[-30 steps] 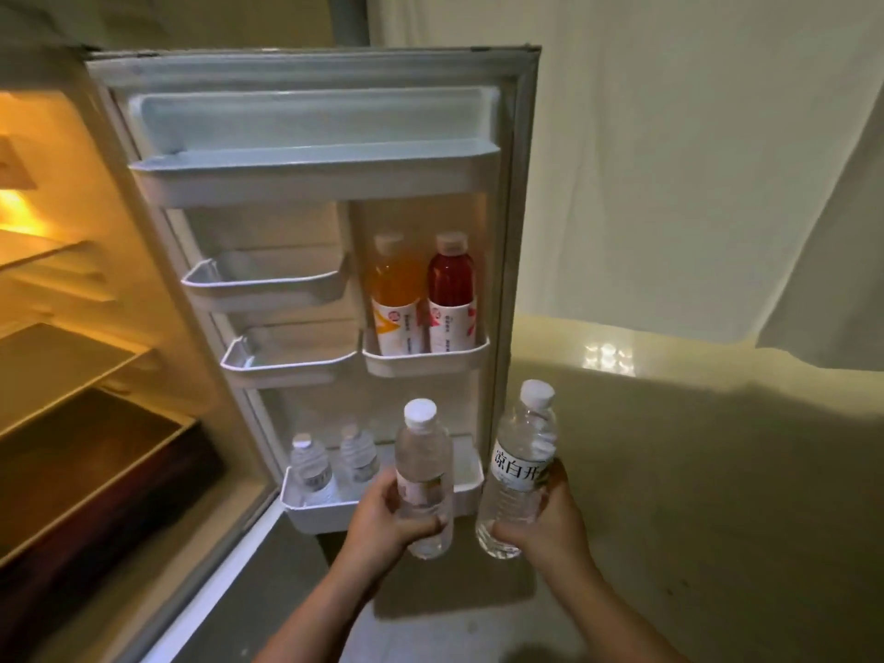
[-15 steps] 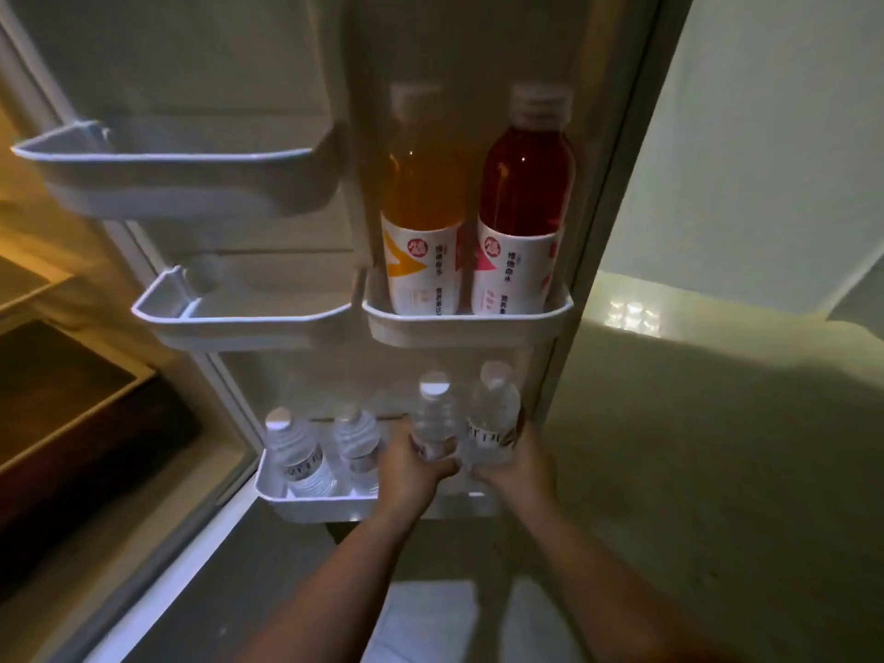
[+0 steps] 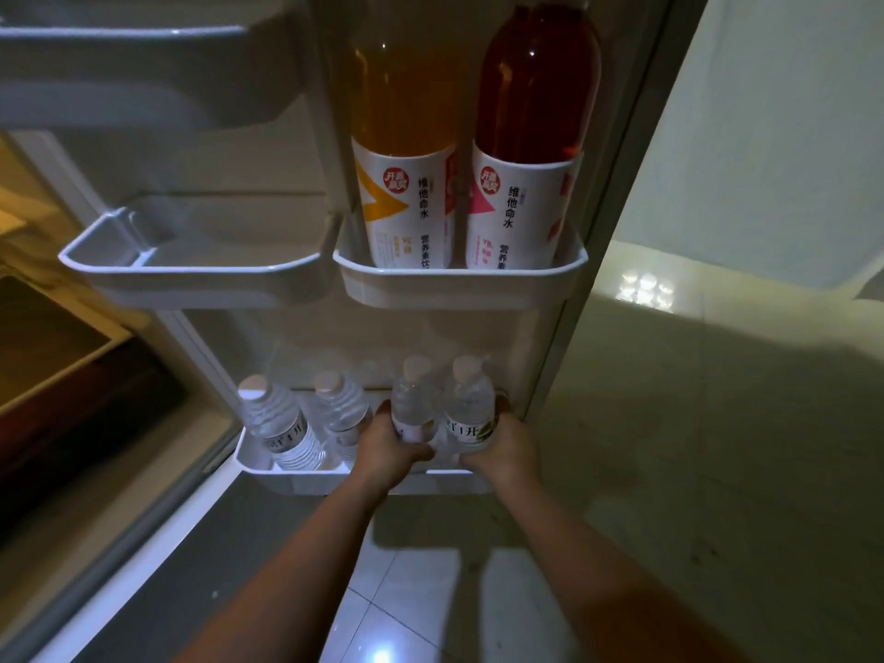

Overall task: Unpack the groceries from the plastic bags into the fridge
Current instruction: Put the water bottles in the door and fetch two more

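The fridge door stands open in front of me. My left hand (image 3: 388, 447) grips a clear water bottle (image 3: 412, 404) and my right hand (image 3: 502, 447) grips a second water bottle (image 3: 469, 406). Both bottles stand upright, side by side, in the right half of the bottom door shelf (image 3: 296, 478). Two more water bottles, one at the left (image 3: 280, 423) and one beside it (image 3: 340, 406), lean in the left half of that shelf. My fingers hide the lower parts of the held bottles.
An orange drink bottle (image 3: 404, 150) and a red drink bottle (image 3: 531, 145) stand in the small door shelf (image 3: 459, 287) above. An empty door shelf (image 3: 191, 275) sits to its left. The fridge interior (image 3: 57, 356) is at left; tiled floor lies below and right.
Both hands carried the two water bottles forward and down from mid-air into the bottom door shelf. My view has moved closer and lower toward the door.
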